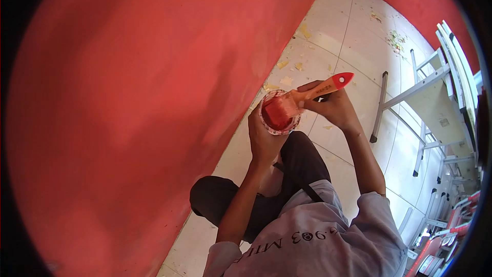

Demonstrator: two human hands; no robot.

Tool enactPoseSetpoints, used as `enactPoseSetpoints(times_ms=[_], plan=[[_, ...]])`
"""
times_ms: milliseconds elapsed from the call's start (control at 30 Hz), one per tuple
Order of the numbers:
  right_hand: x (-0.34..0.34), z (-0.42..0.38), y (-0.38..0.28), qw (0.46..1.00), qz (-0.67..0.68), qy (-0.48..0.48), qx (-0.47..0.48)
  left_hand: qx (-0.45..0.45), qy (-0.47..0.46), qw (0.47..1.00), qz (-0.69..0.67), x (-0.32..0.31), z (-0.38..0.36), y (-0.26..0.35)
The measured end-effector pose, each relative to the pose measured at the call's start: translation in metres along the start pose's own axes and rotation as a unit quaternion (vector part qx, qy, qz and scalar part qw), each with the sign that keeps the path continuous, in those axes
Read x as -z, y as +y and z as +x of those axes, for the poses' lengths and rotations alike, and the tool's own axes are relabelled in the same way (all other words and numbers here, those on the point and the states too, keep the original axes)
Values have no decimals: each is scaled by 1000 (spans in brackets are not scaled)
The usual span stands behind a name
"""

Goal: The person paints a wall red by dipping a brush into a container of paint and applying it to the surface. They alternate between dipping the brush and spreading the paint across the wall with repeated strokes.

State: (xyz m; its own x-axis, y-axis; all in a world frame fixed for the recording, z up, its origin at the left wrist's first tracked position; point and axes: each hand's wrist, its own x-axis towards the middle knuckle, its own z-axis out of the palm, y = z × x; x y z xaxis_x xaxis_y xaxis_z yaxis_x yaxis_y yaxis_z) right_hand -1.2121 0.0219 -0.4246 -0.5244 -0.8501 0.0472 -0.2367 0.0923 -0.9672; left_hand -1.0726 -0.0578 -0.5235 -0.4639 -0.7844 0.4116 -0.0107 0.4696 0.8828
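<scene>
My left hand (pixel 265 142) is wrapped round a small round tub (pixel 278 131) with paint-smeared rim and red paint inside. In my right hand (pixel 330 107) is a paintbrush (pixel 320 90) with a wooden handle and a red tip. Its handle points up and to the right, and its red-coated bristles lie over the tub's opening. Both hands are in front of my body, above my bent knees. Close by on the left rises the red wall (pixel 138 97).
The tiled floor (pixel 328 149) carries scattered paint flakes (pixel 300 66) along the wall and green debris (pixel 395 40) farther off. Metal-legged tables (pixel 430 92) stand on the right. Red and white chair frames (pixel 435 246) are at the lower right.
</scene>
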Motion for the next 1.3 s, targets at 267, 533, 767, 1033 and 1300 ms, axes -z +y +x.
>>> enactPoseSetpoints(times_ms=[267, 533, 767, 1033, 1300], plan=[[22, 4, 36, 976, 155, 52, -147, 33, -49, 998, 13, -12, 8, -5], [27, 13, 81, 919, 307, 88, -232, 54, -93, 994, 2, -39, 29, -21], [44, 50, 138, 789, 552, 116, -244, 162, -112, 977, -82, -83, 63, -78], [83, 122, 201, 709, 660, 190, -158, 133, -164, 972, -105, -152, 130, -102], [61, 200, 315, 779, 533, 286, -165, 100, -113, 984, 89, -121, 75, -163]])
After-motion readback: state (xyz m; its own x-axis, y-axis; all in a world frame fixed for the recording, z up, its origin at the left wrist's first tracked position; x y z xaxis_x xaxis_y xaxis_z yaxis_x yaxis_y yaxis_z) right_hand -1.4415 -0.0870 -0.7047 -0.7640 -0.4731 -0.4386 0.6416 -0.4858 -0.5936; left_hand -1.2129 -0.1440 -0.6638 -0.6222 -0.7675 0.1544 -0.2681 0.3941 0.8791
